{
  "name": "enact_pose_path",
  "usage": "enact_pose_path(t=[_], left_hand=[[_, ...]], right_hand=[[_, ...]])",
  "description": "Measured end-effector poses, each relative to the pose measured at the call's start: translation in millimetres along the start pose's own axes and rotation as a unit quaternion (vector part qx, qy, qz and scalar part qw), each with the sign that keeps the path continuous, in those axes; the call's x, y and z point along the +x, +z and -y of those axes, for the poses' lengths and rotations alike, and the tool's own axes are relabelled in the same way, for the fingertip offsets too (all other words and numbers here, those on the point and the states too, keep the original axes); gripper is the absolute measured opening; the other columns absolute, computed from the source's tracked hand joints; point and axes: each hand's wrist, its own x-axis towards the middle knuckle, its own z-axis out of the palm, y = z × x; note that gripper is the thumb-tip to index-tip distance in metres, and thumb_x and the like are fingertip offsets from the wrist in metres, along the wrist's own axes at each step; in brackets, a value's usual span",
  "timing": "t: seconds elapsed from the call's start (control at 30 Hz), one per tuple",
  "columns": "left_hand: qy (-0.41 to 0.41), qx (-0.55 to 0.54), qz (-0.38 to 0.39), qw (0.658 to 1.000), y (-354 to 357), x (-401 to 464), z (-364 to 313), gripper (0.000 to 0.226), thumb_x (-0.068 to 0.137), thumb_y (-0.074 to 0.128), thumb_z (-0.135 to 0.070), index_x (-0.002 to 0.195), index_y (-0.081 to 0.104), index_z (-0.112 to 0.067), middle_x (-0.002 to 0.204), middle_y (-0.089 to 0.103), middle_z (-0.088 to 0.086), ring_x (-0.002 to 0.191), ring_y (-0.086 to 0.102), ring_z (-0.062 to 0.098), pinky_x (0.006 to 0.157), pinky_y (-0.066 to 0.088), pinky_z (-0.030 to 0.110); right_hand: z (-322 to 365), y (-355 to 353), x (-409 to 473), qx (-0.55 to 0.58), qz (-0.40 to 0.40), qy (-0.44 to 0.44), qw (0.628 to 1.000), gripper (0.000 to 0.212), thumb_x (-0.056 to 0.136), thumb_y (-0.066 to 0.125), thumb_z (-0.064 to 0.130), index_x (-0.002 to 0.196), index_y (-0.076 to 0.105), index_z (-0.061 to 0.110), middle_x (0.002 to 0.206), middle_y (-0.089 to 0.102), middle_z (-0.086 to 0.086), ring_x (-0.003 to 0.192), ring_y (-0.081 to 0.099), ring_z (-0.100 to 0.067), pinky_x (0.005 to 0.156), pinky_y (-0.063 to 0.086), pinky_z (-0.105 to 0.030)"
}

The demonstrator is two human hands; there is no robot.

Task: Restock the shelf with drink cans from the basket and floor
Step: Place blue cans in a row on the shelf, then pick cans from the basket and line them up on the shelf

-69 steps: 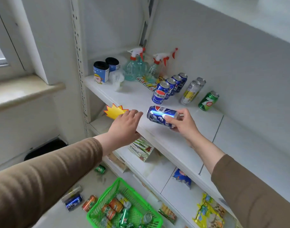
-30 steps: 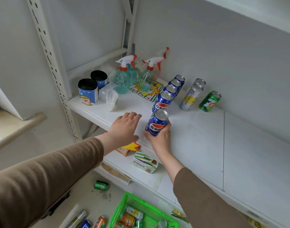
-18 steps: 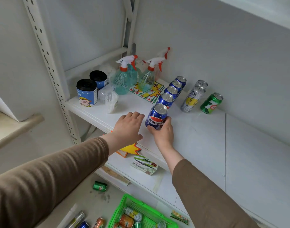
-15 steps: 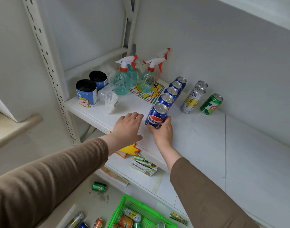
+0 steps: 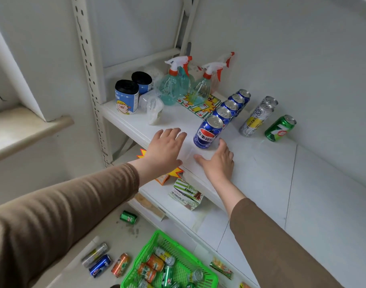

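Observation:
A blue Pepsi can (image 5: 208,134) stands upright at the front of a row of several blue cans (image 5: 233,104) on the white shelf (image 5: 261,171). My right hand (image 5: 217,161) lies just in front of it, fingers apart, holding nothing. My left hand (image 5: 165,148) rests flat on the shelf's front edge to the left of the can. A tall silver-yellow can (image 5: 255,119) and a green 7-Up can (image 5: 279,128) stand further right. Below, a green basket (image 5: 136,267) holds several cans, and loose cans (image 5: 107,260) lie on the floor.
Two spray bottles (image 5: 178,82), two blue tubs with black lids (image 5: 127,96) and a small plastic bag (image 5: 155,110) crowd the shelf's left back. Boxed snacks (image 5: 187,193) sit on the lower shelf. Another green can (image 5: 128,217) lies on the floor.
My right hand stood the blue can upright at the front of the row, let go of it and drew back a little. My left hand stayed on the shelf edge.

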Motion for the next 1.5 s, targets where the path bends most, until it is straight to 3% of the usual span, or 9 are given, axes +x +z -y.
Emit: enact_pose_path(t=[0.27, 0.43, 0.57, 0.93, 1.1, 1.5], left_hand=[[-0.018, 0.012, -0.058, 0.998, 32, -104, -49, 0.086, 0.076, 0.072, -0.047, 0.147, 0.036, -0.015, 0.153, 0.036, 0.010, 0.142, 0.031, 0.029, 0.116, 0.024, 0.049], [-0.059, 0.036, 0.000, 0.998, 81, -182, -100, 0.101, 0.073, 0.072, -0.054, 0.154, 0.023, -0.018, 0.158, 0.027, 0.007, 0.145, 0.023, 0.027, 0.119, 0.017, 0.047], [-0.080, 0.022, 0.030, 0.996, 123, -230, -130, 0.103, 0.069, 0.076, -0.055, 0.152, 0.028, -0.018, 0.156, 0.031, 0.008, 0.144, 0.026, 0.027, 0.119, 0.018, 0.047], [-0.107, -0.001, 0.146, 0.983, 288, -311, -147, 0.101, 0.072, 0.074, -0.048, 0.154, 0.022, -0.018, 0.156, 0.027, 0.008, 0.145, 0.023, 0.028, 0.119, 0.017, 0.047], [-0.109, -0.002, 0.229, 0.967, 389, -340, -150, 0.098, 0.081, 0.068, -0.048, 0.156, 0.012, -0.017, 0.160, 0.019, 0.010, 0.147, 0.015, 0.029, 0.120, 0.012, 0.047], [-0.106, -0.032, 0.329, 0.938, 596, -363, -165, 0.104, 0.084, 0.064, -0.055, 0.156, 0.001, -0.016, 0.162, 0.011, 0.012, 0.148, 0.011, 0.031, 0.120, 0.012, 0.049]], right_hand=[[-62, -10, -114, -0.110, -0.016, -0.231, 0.967, 0.093, 0.079, 0.070, 0.061, 0.152, 0.032, 0.016, 0.157, 0.036, -0.006, 0.140, 0.035, -0.030, 0.115, 0.032, -0.048], [-117, -5, -177, -0.127, 0.022, -0.303, 0.944, 0.093, 0.083, 0.067, 0.060, 0.155, 0.026, 0.017, 0.162, 0.027, -0.006, 0.148, 0.025, -0.028, 0.121, 0.021, -0.048], [-156, 9, -219, -0.143, 0.036, -0.366, 0.919, 0.089, 0.085, 0.067, 0.055, 0.156, 0.027, 0.017, 0.163, 0.025, -0.006, 0.150, 0.024, -0.029, 0.122, 0.020, -0.049], [-280, 158, -292, -0.170, 0.193, -0.298, 0.919, 0.094, 0.080, 0.074, 0.055, 0.154, 0.031, 0.017, 0.159, 0.033, -0.006, 0.147, 0.028, -0.029, 0.121, 0.022, -0.048], [-342, 245, -310, -0.200, 0.261, -0.258, 0.909, 0.097, 0.082, 0.072, 0.054, 0.157, 0.023, 0.017, 0.162, 0.027, -0.005, 0.149, 0.022, -0.029, 0.121, 0.024, -0.047], [-464, 438, -328, -0.169, 0.335, -0.171, 0.911, 0.083, 0.089, 0.071, 0.040, 0.154, 0.028, 0.011, 0.152, 0.040, -0.008, 0.142, 0.032, -0.029, 0.117, 0.032, -0.042]])
